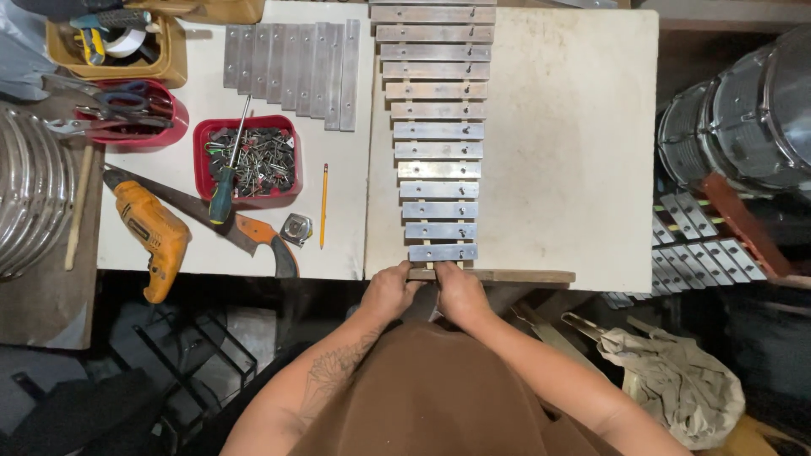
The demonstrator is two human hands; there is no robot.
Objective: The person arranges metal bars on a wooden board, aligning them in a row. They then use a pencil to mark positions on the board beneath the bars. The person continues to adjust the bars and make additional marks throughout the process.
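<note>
Both hands sit at the near edge of the white table, at six o'clock from the row of metal bars. The left hand and right hand lie side by side, fingers curled over the end of a wooden strip that lies crosswise at the foot of the row, touching the last bar; whether the fingers pinch it or merely press on it cannot be told, since the fingertips are hidden. The bars lie like ladder rungs on two thin rails, shortening towards the person, likely so they keep their order and spacing; thirteen are counted in view, the row running off the top edge. At ten o'clock lie seven or so loose bars side by side. At nine o'clock stands one red tray of screws with one screwdriver propped across it, one pencil, one tape measure, one handsaw and one orange drill, all within arm's reach. At three o'clock stand drums.
</note>
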